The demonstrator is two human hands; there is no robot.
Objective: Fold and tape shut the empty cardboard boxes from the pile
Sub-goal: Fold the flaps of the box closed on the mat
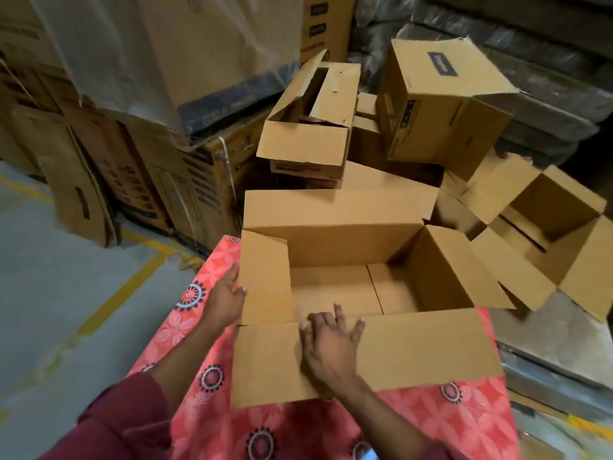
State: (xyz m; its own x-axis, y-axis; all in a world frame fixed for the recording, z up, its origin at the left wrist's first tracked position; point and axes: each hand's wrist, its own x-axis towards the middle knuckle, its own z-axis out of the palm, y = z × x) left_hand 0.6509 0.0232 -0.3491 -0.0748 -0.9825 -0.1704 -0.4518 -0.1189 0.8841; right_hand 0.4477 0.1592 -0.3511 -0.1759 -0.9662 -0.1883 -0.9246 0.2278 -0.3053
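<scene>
I am seeing the grey floor (pixel 66 293) on the far left, then my left hand (pixel 225 302) pressing straight fingers against the outside of the left flap (pixel 265 280), its grip curled round nothing. The open box (pixel 348 287) is sitting in front of me on the pink flowered cloth (pixel 205 406). My right hand (pixel 328 343) is lying flat, fingers spread, on the near flap (pixel 414 353). Further right, the pile of empty boxes (pixel 537 234) is waiting.

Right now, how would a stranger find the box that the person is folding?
Find the red flowered cloth. The open brown cardboard box on it is touched by the left hand and right hand; the other boxes lie behind, untouched.
</scene>
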